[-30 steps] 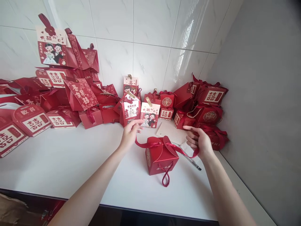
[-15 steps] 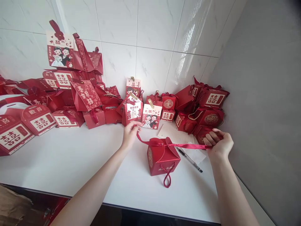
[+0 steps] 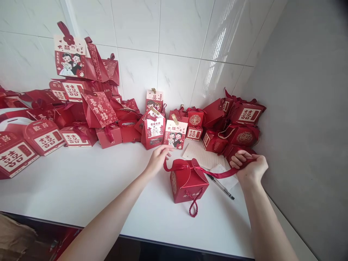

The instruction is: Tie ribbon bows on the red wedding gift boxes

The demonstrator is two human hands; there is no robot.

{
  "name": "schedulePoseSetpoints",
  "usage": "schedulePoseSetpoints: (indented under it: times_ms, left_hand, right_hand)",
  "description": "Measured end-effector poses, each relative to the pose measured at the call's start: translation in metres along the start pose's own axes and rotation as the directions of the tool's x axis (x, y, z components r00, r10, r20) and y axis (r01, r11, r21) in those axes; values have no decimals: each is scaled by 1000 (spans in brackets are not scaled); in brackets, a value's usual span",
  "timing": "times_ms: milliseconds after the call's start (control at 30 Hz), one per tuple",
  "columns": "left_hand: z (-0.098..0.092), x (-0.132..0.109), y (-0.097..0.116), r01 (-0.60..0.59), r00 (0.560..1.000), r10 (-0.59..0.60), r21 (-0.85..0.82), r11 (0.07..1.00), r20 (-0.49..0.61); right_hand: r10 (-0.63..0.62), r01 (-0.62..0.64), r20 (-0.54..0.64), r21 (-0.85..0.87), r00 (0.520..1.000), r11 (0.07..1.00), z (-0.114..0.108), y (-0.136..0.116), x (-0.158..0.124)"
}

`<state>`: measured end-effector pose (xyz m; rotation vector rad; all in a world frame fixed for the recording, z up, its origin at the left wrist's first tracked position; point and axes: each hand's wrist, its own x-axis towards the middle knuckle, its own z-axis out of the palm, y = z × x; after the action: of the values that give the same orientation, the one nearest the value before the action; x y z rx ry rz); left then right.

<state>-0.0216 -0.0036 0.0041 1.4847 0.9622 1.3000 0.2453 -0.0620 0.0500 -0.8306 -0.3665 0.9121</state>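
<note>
A red gift box (image 3: 189, 186) stands upright on the white table, its rounded top flaps folded together. A twisted red cord handle (image 3: 193, 208) hangs down its front. Red ribbon (image 3: 221, 175) passes through the top of the box and runs out to both sides. At the upper left of the box, my left hand (image 3: 158, 159) pinches one ribbon end between thumb and fingers. To the right, my right hand (image 3: 251, 166) is closed in a fist around the other end. That right stretch of ribbon sags slightly.
Behind the box lie a lined notepad (image 3: 201, 154) and a black pen (image 3: 223, 188). Many finished red boxes (image 3: 49, 137) are piled along the tiled wall, with another stack (image 3: 246, 112) in the right corner by the grey wall (image 3: 304, 127).
My left hand has moved right, closer to the box, and the ribbon has gone from taut to slack. My right hand shifted slightly left. The box stayed in place.
</note>
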Motion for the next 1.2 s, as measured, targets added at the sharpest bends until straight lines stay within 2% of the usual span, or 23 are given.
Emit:
schedulePoseSetpoints:
  times_ms: [100,200,400,633,767,900,1000,1100,1200]
  left_hand:
    - [-6,7,-5,54,991,-55,-11,998,-122]
    - [-11,10,-6,102,977,-111,-54,993,-183]
    - [-11,10,-6,119,967,-153,-169,978,-203]
    - [-11,11,-9,86,971,-117,-150,985,-207]
    - [-8,7,-9,93,986,-96,-27,995,-139]
    - [7,3,2,34,999,-34,38,999,-13]
    - [22,2,9,35,994,-30,-44,998,101]
    - [34,0,8,138,967,-91,-190,972,237]
    - [38,-4,4,241,938,-160,-247,939,308]
  right_hand:
    - [73,-73,-26,-13,997,997,-1,2,2]
    - [72,-72,0,-49,997,996,-1,5,5]
    - [57,-46,103,-105,993,993,2,13,8]
    - [60,-39,160,-131,985,991,-1,20,13]
    - [67,-41,222,-121,973,992,2,28,8]
    - [40,-12,289,-97,956,995,14,42,-6]
    - [-7,30,316,-70,949,997,25,52,-19]
    - [-53,72,329,-45,943,996,35,59,-29]
    - [-77,107,351,-66,933,992,46,62,-34]
